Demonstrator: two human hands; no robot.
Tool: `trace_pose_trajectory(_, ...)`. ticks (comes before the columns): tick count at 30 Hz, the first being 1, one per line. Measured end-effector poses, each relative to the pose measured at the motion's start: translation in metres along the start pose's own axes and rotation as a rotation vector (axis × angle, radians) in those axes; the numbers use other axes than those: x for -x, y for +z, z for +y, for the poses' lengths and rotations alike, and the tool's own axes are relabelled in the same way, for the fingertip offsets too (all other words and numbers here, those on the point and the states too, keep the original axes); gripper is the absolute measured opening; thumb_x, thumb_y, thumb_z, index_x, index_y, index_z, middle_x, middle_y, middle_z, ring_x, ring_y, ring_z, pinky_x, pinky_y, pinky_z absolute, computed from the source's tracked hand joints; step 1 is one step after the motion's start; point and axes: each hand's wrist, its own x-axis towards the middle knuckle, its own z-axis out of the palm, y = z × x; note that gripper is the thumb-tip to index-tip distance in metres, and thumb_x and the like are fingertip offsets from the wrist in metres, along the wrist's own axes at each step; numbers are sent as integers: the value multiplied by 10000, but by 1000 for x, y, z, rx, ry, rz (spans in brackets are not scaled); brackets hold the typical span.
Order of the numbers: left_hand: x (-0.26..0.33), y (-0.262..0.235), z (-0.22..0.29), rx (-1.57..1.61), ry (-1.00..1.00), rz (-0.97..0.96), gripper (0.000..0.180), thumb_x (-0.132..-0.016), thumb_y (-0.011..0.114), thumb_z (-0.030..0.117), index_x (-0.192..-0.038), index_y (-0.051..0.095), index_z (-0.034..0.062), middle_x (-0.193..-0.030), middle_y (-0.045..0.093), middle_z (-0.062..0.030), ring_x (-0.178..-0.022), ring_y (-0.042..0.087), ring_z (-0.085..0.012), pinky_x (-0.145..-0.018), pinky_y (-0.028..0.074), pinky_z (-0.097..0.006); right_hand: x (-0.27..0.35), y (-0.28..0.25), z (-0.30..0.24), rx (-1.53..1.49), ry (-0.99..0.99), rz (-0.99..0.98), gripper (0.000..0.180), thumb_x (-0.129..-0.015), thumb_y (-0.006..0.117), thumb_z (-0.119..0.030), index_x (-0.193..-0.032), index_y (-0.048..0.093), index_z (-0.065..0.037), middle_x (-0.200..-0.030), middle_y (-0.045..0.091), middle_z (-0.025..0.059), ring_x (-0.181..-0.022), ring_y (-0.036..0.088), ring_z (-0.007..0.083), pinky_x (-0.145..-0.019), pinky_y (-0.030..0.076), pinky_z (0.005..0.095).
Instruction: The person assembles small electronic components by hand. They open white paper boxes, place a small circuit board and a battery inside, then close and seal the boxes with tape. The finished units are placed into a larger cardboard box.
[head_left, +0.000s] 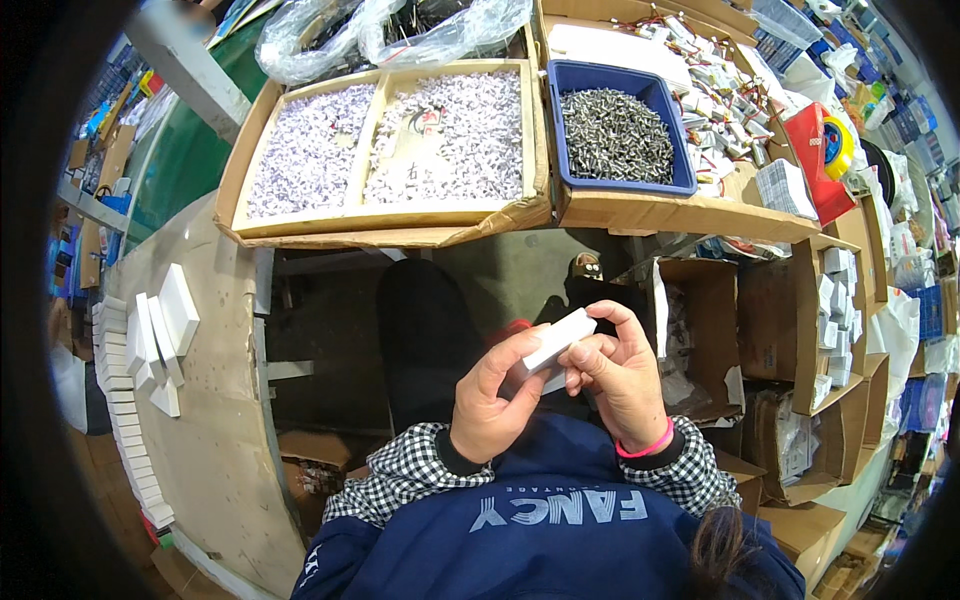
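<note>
Before my chest, both hands hold a small white box point(556, 341), tilted with its far end up to the right. My left hand point(492, 398) is closed round its near left end, thumb and fingers on its sides. My right hand point(620, 378) is closed at the other end: a finger rests on the top end and the thumb presses near the side. Part of a white flap or lower face shows beneath the box, between the hands. What lies under the right fingertips is hidden.
Ahead stand a divided tray point(376, 160) of small white pieces and a blue bin point(690, 185) of metal screws or pins. White boxes point(176, 310) lie on the left board point(215, 420), beside a long row of them. Open cartons point(700, 275) stand at right.
</note>
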Motion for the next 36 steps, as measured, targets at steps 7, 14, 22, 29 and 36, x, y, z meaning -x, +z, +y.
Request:
trace_pose_trajectory(7,-3,-2,3,-61,49,-13,489,-771,635,-119,-1216,542,63,-1188,614,-163,-1014,641,-238,-828,511,-291,-3,0,-4,49,22,1,445,-868,649,-24,-1235,398,-39,-840,657,114,-677,623,131,-597,531,254)
trace_pose_trajectory(14,-11,-5,11,-278,215,-23,529,-743,639,-129,-1219,528,74,-1188,604,-196,-973,660,-290,-765,555,-310,-4,5,-10,181,68,49,468,-857,660,-30,-1249,406,-58,-813,658,99,-585,612,133,-510,498,223)
trace_pose_trajectory(22,-6,-7,12,-295,175,-37,518,-734,639,-123,-1202,527,69,-1176,609,-202,-997,651,-321,-792,552,-333,-1,8,-11,388,34,53,562,-858,681,-74,-1340,393,-45,-781,676,70,-487,545,49,-403,412,183)
trace_pose_trajectory(29,0,-6,10,-257,97,-32,507,-750,638,-112,-1207,521,75,-1172,614,-201,-1028,638,-335,-851,525,-353,-2,4,-4,768,-96,90,629,-836,721,-165,-1378,415,-73,-725,684,65,-575,586,53,-547,450,196)
trace_pose_trajectory(36,4,-3,7,-27,12,-56,483,-815,622,-86,-1246,463,66,-1233,582,-187,-1084,611,-259,-901,490,-322,-4,-7,11,1030,-289,203,688,-752,774,-354,-1311,478,-84,-547,560,33,-485,542,104,-522,445,235)
